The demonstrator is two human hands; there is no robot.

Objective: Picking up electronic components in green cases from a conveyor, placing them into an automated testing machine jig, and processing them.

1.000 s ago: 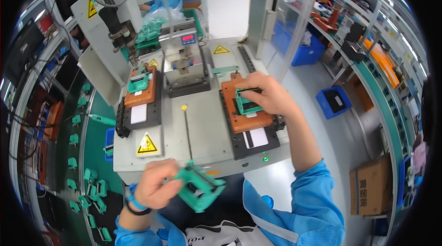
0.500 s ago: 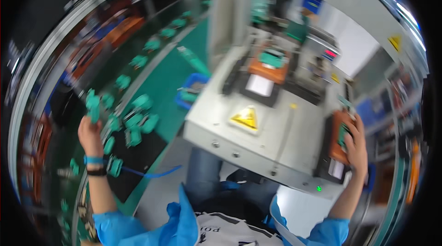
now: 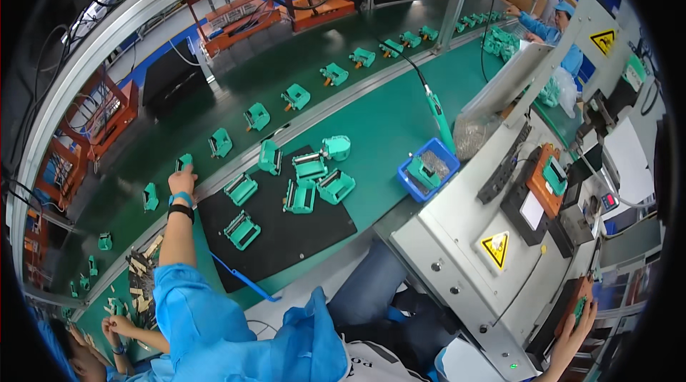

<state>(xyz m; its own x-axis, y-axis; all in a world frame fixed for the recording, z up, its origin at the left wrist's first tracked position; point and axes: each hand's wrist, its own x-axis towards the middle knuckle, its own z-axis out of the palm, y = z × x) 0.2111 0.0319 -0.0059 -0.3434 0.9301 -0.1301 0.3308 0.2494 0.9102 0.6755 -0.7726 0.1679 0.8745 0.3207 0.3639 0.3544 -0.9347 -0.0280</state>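
Touching a green housing (image 3: 184,160) over the belt (image 3: 314,60), left hand (image 3: 183,182).

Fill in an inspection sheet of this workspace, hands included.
Surface: green bench with a black mat; conveyor belt alongside.
Job's things: green plastic housings grouped on and around the mat, others along the belt.
Clutter: blue bin holding a housing; blue strip at the mat's edge.
Left hand: fingertips at a housing over the belt; grip unclear.
Right hand: at an orange-brown fixture; grip unclear.
Cables: black cable running to a green electric screwdriver.
Surroundings: co-worker at upper right; another's hands at lower left.
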